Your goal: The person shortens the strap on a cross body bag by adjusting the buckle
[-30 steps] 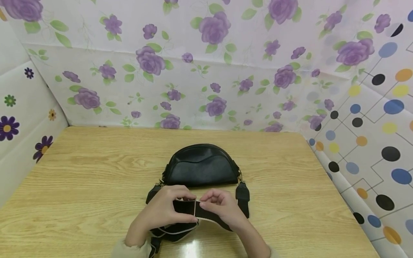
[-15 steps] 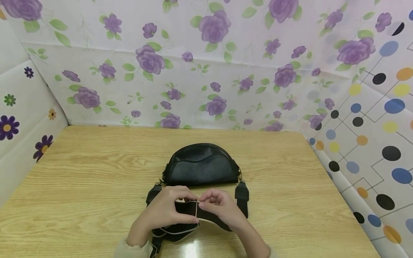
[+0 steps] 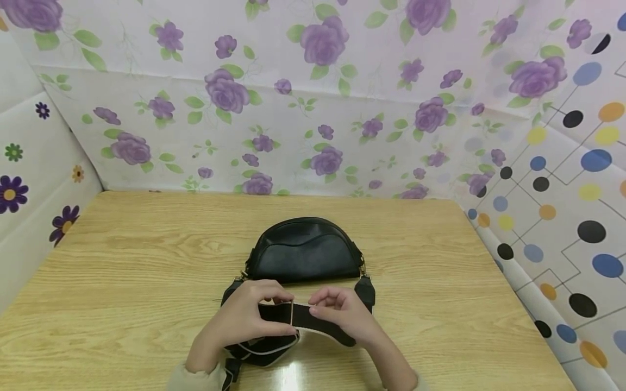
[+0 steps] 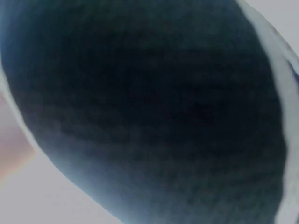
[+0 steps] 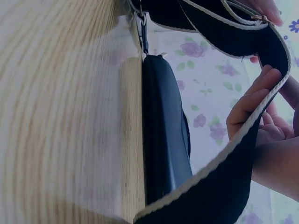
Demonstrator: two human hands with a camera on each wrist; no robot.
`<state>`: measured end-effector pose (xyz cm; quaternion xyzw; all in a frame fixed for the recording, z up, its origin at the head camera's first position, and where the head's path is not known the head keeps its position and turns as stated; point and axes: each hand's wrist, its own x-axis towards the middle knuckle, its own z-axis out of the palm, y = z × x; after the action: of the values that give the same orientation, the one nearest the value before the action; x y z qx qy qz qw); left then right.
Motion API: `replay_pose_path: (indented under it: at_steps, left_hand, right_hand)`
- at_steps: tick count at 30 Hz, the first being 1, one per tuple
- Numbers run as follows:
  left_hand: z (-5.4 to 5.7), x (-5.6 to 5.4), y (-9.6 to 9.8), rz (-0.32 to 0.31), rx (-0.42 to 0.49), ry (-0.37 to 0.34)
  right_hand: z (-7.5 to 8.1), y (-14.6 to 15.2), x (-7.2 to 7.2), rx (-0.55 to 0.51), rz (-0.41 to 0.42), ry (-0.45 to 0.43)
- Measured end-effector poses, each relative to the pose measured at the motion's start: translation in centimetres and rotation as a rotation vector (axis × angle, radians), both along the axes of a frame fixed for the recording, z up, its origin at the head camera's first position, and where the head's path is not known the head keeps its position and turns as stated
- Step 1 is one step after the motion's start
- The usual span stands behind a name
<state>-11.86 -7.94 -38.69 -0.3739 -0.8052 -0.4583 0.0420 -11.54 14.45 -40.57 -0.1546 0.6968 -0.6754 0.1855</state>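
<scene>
A black half-moon handbag (image 3: 305, 255) lies on the table behind both hands. Its wide black strap (image 3: 320, 321) with pale edges runs between them. My left hand (image 3: 239, 317) holds the strap's thin metal slider (image 3: 292, 313) upright, fingertips on top and thumb below. Right of it, my right hand (image 3: 344, 317) pinches the strap's upper edge between thumb and fingertips. Strap webbing (image 4: 149, 102) fills the left wrist view. In the right wrist view, the raised strap (image 5: 210, 186) curves past the right hand's fingers (image 5: 247, 105), partly hiding them.
The wooden table (image 3: 146, 260) carries the bag. A folded part of the strap lies under the left hand, with a leather end piece (image 3: 232, 368) near the front edge. Another leather tab (image 3: 364, 291) joins the bag's right side. Flowered sheeting (image 3: 293, 125) stands behind.
My right hand has moved slightly right, away from the slider, while my left hand with the slider has shifted a little left. The right leather tab has tilted and moved slightly left.
</scene>
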Motion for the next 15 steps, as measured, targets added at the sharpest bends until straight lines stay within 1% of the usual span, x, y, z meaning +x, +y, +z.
replay_pose_path:
  at_steps: [3,6,15]
  left_hand:
    - [-0.06,-0.06,-0.06,0.002,-0.001,0.008]
    - [-0.13,-0.11,-0.1,0.0,-0.002,0.012]
    - [-0.06,-0.08,0.01,0.005,-0.006,0.002]
  right_hand:
    - [0.03,0.25,-0.03,0.005,0.003,0.017]
    - [0.09,0.37,-0.04,0.006,0.007,0.015]
    - [0.08,0.08,-0.12,-0.012,0.009,0.051]
